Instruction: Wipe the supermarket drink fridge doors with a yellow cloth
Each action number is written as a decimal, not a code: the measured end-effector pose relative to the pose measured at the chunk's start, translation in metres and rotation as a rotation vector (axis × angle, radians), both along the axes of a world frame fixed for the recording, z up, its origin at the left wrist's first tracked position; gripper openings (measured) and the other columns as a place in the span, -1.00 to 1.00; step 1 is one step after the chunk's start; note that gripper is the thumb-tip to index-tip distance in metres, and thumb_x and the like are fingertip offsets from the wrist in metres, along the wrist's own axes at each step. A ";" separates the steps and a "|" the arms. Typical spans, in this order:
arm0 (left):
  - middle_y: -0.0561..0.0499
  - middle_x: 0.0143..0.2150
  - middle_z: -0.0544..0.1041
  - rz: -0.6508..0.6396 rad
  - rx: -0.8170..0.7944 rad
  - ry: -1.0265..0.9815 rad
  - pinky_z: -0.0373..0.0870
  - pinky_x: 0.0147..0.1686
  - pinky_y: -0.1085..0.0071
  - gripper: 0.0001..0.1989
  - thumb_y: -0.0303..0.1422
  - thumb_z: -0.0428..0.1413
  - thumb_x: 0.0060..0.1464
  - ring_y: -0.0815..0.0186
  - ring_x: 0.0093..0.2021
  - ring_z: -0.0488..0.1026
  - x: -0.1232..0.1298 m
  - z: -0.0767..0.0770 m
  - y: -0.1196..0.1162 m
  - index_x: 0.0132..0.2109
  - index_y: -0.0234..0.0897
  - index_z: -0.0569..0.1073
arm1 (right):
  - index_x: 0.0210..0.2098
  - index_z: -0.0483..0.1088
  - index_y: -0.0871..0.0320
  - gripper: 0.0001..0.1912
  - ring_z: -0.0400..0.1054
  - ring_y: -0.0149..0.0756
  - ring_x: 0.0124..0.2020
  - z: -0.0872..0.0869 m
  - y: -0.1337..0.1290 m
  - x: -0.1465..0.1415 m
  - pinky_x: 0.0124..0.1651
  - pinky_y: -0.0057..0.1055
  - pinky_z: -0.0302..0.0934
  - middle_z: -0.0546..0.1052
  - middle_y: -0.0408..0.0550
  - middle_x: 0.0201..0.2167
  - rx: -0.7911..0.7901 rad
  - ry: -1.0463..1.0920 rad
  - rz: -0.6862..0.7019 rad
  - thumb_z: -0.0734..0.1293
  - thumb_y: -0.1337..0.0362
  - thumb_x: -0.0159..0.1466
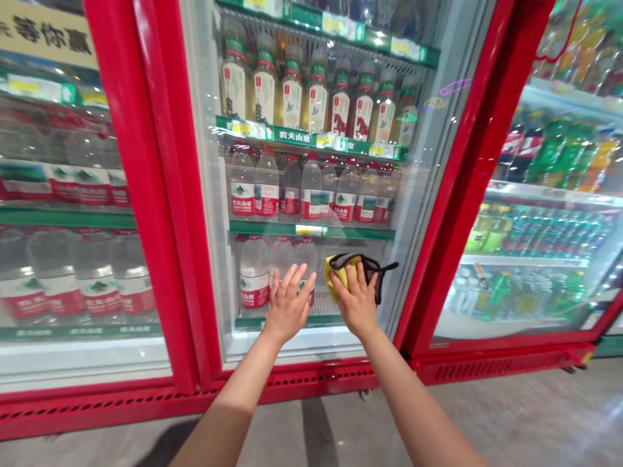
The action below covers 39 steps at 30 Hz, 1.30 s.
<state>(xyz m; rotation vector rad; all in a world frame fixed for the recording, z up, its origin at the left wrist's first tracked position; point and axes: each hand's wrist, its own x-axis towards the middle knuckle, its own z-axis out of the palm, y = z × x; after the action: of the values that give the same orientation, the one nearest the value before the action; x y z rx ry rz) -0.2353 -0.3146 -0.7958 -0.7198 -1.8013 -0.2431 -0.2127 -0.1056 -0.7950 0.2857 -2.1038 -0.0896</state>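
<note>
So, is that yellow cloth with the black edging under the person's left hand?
No, the yellow cloth is under the right hand, while the left hand is spread with no cloth beneath it.

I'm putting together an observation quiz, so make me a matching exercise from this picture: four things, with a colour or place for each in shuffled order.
1. Cloth
2. Left hand
3. Right hand
4. Middle door's frame

A. Spread over the cloth
B. Red
C. Yellow and black
D. Off the cloth, in front of bottles on the lowest shelf

Pairs: 1-C, 2-D, 3-A, 4-B
</note>
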 end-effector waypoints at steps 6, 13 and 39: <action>-0.14 0.44 0.24 -0.005 -0.033 -0.024 -0.22 0.46 -0.14 -0.22 -0.48 0.12 0.14 0.04 0.48 0.04 0.000 0.001 0.020 0.46 -0.12 0.09 | 0.43 0.07 -0.06 -0.37 -0.24 0.10 0.51 0.053 0.023 0.000 0.35 0.34 -0.12 0.03 0.11 0.49 -0.294 0.083 -0.135 0.17 0.32 0.38; -0.15 0.48 0.14 -0.003 -0.033 -0.052 -0.25 0.45 -0.17 -0.18 -0.45 0.11 0.16 0.04 0.51 -0.07 -0.001 -0.001 0.032 0.49 -0.12 -0.01 | 0.43 0.07 -0.01 -0.29 -0.30 0.17 0.51 0.002 0.023 0.005 0.35 0.36 -0.16 0.04 0.18 0.48 -0.219 0.039 -0.152 0.24 0.35 0.31; -0.07 0.52 -0.03 -0.098 -0.176 -0.108 -0.34 0.48 0.07 -0.13 -0.41 0.14 0.16 0.16 0.53 -0.23 0.000 -0.004 0.072 0.50 -0.11 -0.09 | 0.49 -0.14 -0.01 -0.33 -0.24 0.01 0.51 0.008 0.111 -0.017 0.39 0.16 -0.05 -0.05 0.07 0.51 -0.773 0.153 -0.158 0.04 0.19 0.42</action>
<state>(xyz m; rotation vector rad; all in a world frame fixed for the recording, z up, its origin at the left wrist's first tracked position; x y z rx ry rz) -0.2356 -0.2424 -0.8001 -0.9364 -1.9089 -0.1933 -0.2296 0.0056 -0.7868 -0.3407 -1.8496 0.5802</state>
